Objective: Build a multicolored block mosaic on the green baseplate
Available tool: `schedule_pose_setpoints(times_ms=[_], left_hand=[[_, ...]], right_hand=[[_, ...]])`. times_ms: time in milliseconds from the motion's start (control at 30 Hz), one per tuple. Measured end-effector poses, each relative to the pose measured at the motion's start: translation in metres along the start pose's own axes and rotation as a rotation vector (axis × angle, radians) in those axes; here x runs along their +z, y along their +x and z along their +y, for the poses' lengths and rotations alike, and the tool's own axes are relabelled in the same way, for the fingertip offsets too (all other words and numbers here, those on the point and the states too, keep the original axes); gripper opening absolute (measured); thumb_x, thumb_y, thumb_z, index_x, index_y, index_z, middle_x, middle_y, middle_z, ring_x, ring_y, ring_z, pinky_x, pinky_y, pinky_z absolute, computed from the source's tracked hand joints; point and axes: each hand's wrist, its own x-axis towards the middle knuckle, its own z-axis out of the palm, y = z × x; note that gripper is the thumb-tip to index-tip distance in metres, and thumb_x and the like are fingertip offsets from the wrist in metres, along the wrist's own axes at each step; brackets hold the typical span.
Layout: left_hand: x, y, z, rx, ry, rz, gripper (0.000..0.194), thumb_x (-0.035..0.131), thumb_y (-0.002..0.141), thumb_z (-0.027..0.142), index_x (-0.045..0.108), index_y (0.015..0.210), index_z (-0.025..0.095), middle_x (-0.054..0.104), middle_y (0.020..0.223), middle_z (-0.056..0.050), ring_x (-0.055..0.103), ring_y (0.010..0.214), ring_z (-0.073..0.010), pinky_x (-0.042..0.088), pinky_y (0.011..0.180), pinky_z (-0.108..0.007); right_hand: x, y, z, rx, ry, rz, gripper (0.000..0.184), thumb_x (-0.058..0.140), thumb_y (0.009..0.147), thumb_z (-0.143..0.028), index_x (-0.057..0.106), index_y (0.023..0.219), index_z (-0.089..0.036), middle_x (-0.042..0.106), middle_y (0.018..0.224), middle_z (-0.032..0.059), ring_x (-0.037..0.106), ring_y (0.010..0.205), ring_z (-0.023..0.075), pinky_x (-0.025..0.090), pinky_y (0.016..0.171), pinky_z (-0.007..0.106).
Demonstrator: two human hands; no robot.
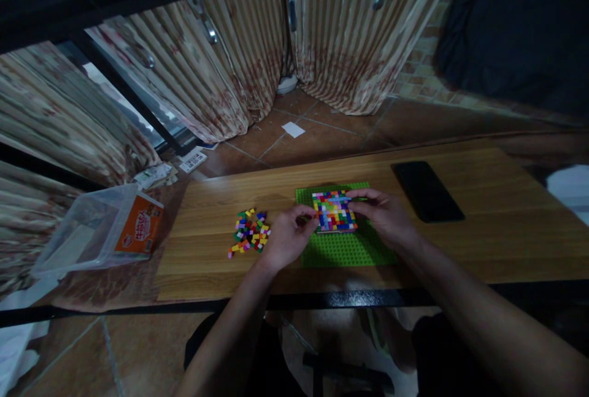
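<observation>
A square block of many small coloured toy bricks (pixel 335 213) rests on a green studded baseplate (pixel 345 253). My left hand (pixel 291 231) is at the block's left edge, thumb and index finger pinched together; whatever they grip is too small to make out. At the upper right corner of the block, my right hand (pixel 384 213) has its thumb and index finger closed over the bricks' edge, and I cannot tell what is between them. Loose coloured bricks (pixel 250 232) lie in a scattered pile to the left of my left hand.
The wooden table (pixel 202 213) has a dark front edge. A black phone-like slab (pixel 427 191) lies right of the baseplate. Left of the table, a clear plastic bin (pixel 87 231) with an orange label stands on the floor. Curtains (pixel 230 59) hang beyond.
</observation>
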Motion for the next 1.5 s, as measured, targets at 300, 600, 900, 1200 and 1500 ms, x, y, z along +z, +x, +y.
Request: schedule_pose_setpoints(times_ms=[300,600,900,1200,1500], left_hand=[[-0.001,0.002,-0.001,0.03,0.039,-0.009,0.018,0.058,0.086,0.026,0.07,0.095,0.016,0.068,0.077,-0.001,0.056,0.061,-0.0114,0.042,0.057,-0.022],[-0.061,0.006,-0.025,0.071,0.367,0.073,0.014,0.056,0.078,0.012,0.069,0.082,0.016,0.072,0.081,-0.004,0.065,0.075,-0.0151,0.05,0.071,-0.024],[-0.042,0.001,-0.018,0.032,0.579,-0.067,0.009,0.064,0.078,0.024,0.07,0.083,0.02,0.072,0.082,-0.005,0.065,0.075,-0.0197,0.048,0.072,-0.029],[-0.026,-0.001,-0.009,0.011,0.832,-0.094,0.018,0.052,0.085,0.018,0.07,0.084,0.015,0.07,0.089,-0.015,0.066,0.085,-0.027,0.048,0.079,-0.036],[-0.036,0.005,-0.013,0.018,0.423,0.041,0.012,0.057,0.082,0.018,0.069,0.082,0.017,0.071,0.082,-0.006,0.066,0.077,-0.0191,0.049,0.074,-0.03]], right_hand=[[0.0,0.001,0.006,-0.024,-0.027,0.014,0.025,0.08,0.056,-0.033,0.075,0.079,-0.023,0.075,0.086,0.0019,0.066,0.078,0.0185,0.053,0.077,0.035],[-0.007,0.002,0.008,-0.023,-0.037,-0.037,0.029,0.081,0.061,-0.039,0.075,0.085,-0.024,0.074,0.085,0.0018,0.065,0.074,0.0173,0.052,0.07,0.033],[-0.005,0.002,0.004,-0.094,-0.116,0.025,0.027,0.077,0.067,-0.043,0.075,0.085,-0.023,0.074,0.081,0.0027,0.064,0.068,0.0162,0.052,0.064,0.032],[-0.006,0.001,0.002,-0.081,-0.137,0.038,0.028,0.078,0.064,-0.044,0.075,0.083,-0.023,0.073,0.08,0.0028,0.061,0.067,0.0164,0.051,0.065,0.033],[-0.003,-0.001,-0.002,-0.242,-0.22,0.159,0.015,0.072,0.074,-0.037,0.074,0.081,-0.024,0.073,0.08,0.0022,0.064,0.071,0.0185,0.05,0.07,0.034]])
